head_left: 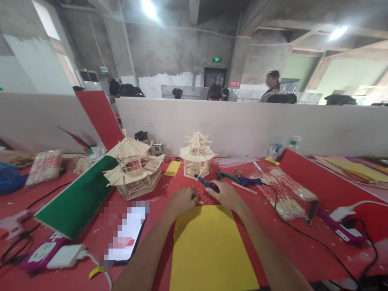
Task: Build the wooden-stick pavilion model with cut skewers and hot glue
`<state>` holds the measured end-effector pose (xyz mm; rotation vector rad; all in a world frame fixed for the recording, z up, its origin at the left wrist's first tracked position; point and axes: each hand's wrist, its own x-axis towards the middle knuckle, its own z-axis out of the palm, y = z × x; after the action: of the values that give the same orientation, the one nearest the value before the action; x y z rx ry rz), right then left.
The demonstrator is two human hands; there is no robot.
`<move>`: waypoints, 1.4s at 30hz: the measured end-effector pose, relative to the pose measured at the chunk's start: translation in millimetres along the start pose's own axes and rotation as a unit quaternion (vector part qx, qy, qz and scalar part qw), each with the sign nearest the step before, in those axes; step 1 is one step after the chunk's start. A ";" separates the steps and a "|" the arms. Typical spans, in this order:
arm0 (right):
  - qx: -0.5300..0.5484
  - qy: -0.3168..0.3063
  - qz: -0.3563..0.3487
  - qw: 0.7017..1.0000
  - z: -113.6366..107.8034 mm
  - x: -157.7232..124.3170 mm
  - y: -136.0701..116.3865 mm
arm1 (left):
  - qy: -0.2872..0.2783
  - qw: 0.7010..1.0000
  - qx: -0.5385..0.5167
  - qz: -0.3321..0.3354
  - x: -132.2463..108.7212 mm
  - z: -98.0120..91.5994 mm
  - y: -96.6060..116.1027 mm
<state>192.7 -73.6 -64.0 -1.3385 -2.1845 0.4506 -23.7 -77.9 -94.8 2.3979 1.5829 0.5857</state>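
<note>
My right hand (223, 192) is closed around a dark blue hand tool (209, 185), whose narrow end points up and left. Beside it, my left hand (185, 200) has its fingers curled in. Whatever may be pinched there is too small to make out. Both hands are just beyond the far edge of a yellow sheet (209, 246). Small pale wood scraps lie around the fingertips. A small pagoda model (197, 155) made of wooden sticks stands upright behind the hands. To the left is a larger stick pagoda (136, 165) with tiered roofs.
Right of the hands lie teal-handled pliers (228, 176), a blue corded glue gun (250, 181) and bagged sticks (283, 194). A phone (127, 234), a green board (79, 198) and a power strip (45, 250) occupy the left. A white partition (242, 125) runs behind, with people beyond.
</note>
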 end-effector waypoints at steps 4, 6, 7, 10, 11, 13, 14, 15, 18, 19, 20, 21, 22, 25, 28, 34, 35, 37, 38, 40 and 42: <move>-0.017 -0.009 -0.012 1.000 0.6 1.4 6.2 | 0.005 1.000 0.003 0.000 0.1 -0.6 -0.5; -0.029 -0.021 -0.017 0.999 0.1 1.7 9.4 | 0.034 0.999 0.005 -0.011 1.3 -2.4 -1.7; -0.034 -0.029 -0.018 0.999 -0.3 1.8 10.8 | 0.057 0.998 0.004 -0.017 2.1 -3.9 -2.4; -0.045 -0.049 -0.017 0.998 -1.4 1.6 14.1 | 0.135 0.991 -0.013 -0.020 3.7 -9.6 -3.4; -0.047 -0.055 -0.018 0.997 -1.6 1.4 14.8 | 0.153 0.988 -0.027 -0.013 3.8 -11.4 -3.2; -0.049 -0.062 -0.021 0.997 -1.3 0.9 15.6 | 0.167 0.984 -0.064 0.008 3.5 -14.0 -2.4; -0.049 -0.065 -0.025 0.996 -0.9 0.6 15.8 | 0.162 0.983 -0.081 0.024 3.1 -14.6 -1.8; -0.049 -0.068 -0.030 0.996 -0.3 0.3 16.0 | 0.151 0.983 -0.096 0.043 2.8 -14.6 -1.3; -0.046 -0.080 -0.046 0.995 1.6 -0.3 16.4 | 0.101 0.983 -0.124 0.088 2.6 -12.1 -1.0; -0.047 -0.083 -0.050 0.994 2.1 -0.4 16.5 | 0.088 0.983 -0.132 0.093 3.0 -10.9 -1.5; -0.048 -0.085 -0.052 0.994 2.3 -0.5 16.4 | 0.080 0.982 -0.141 0.094 3.6 -9.8 -2.2; -0.050 -0.085 -0.052 0.994 2.3 -0.6 16.2 | 0.075 0.981 -0.150 0.093 4.4 -8.8 -3.2; -0.051 -0.085 -0.052 0.994 2.0 -0.7 15.8 | 0.071 0.980 -0.160 0.092 5.3 -8.1 -4.3; -0.050 -0.089 -0.051 0.993 0.1 -1.2 13.8 | 0.060 0.976 -0.188 0.088 8.3 -7.1 -7.6; -0.045 -0.098 -0.055 0.993 -1.5 -1.8 12.0 | 0.054 0.973 -0.208 0.087 10.2 -6.4 -9.6; -0.025 -0.105 -0.062 0.992 -2.5 -1.8 10.7 | 0.027 0.964 -0.253 0.081 10.6 -7.5 -10.3; -0.019 -0.109 -0.059 0.992 -2.7 -1.7 10.4 | 0.023 0.962 -0.258 0.082 10.6 -8.0 -10.6; -0.009 -0.114 -0.053 0.992 -3.1 -1.5 9.9 | 0.018 0.961 -0.262 0.088 10.6 -8.5 -11.3; -0.005 -0.115 -0.052 0.992 -3.2 -1.5 9.8 | 0.017 0.961 -0.262 0.090 10.7 -8.4 -11.8; 0.000 -0.118 -0.052 0.992 -3.0 -1.5 9.7 | 0.016 0.961 -0.263 0.089 10.8 -7.8 -12.7; 0.001 -0.118 -0.054 0.992 -2.2 -1.7 9.9 | 0.013 0.960 -0.264 0.089 10.9 -6.8 -13.4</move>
<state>201.7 -70.7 -68.0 -1.2094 -2.4335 0.5941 -34.1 -62.9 -91.5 2.1296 1.0464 0.9402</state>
